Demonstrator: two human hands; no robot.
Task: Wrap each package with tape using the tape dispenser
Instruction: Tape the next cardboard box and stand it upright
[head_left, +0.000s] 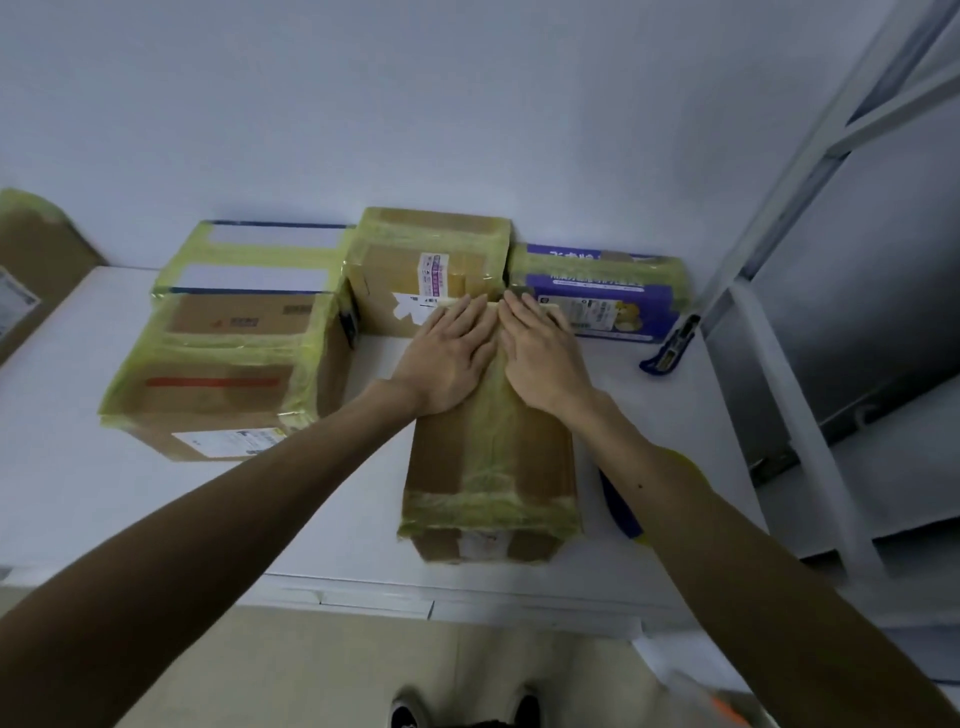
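Observation:
A brown cardboard package (493, 467) lies lengthwise on the white table (78, 493), with yellowish tape running down its top and across its near end. My left hand (447, 358) and my right hand (540, 353) lie flat side by side on its far end, fingers straight, pressing the tape down. A blue tape dispenser (621, 504) shows partly beside the package's right side, mostly hidden under my right forearm. A second blue tool (670, 345) lies at the table's right edge.
Taped boxes stand behind: a large brown one (223, 374) at left, a white-topped one (260, 260), a brown one (431, 270) in the middle, a purple one (597, 296) at right. Another box (31, 270) sits far left. A metal shelf frame (810, 364) stands right.

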